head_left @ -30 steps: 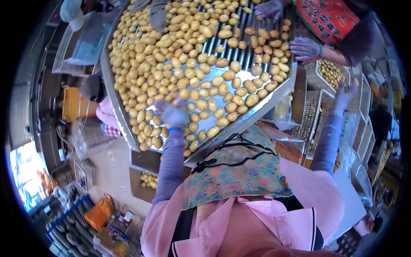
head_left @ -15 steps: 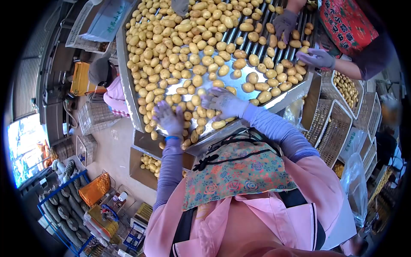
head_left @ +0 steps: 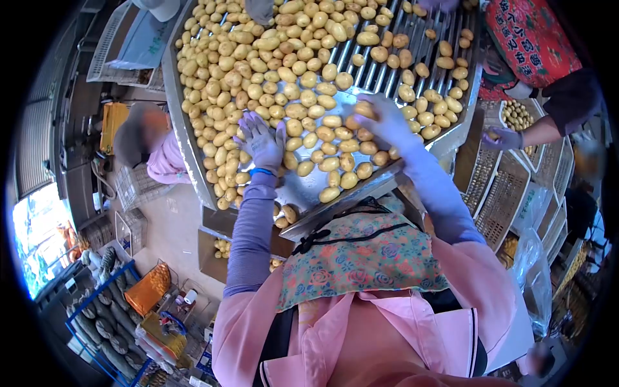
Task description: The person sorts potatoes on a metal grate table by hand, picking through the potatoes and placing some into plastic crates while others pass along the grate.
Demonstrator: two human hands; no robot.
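Note:
Yellow potatoes (head_left: 235,64) cover much of a metal sorting table (head_left: 303,187). My left hand (head_left: 262,143), in a pale purple glove, lies on potatoes left of the middle with its fingers spread. My right hand (head_left: 387,126), gloved alike and slightly blurred, is curled around a potato (head_left: 364,109) between thumb and fingers, over the sheet metal next to the rollers. Other loose potatoes (head_left: 347,161) sit on the metal between my two hands, close to the front lip.
Metal rollers (head_left: 377,68) carry potatoes at the back right. A co-worker's gloved hand (head_left: 503,138) is above plastic crates (head_left: 500,187) on the right. Another person in a grey cap (head_left: 132,135) stands at the left edge. A cardboard box (head_left: 216,255) with potatoes sits below the table.
My right hand has moved right and away from me, closing around a potato. My left hand has shifted slightly away from me. The co-worker's hand has left the table toward the crates.

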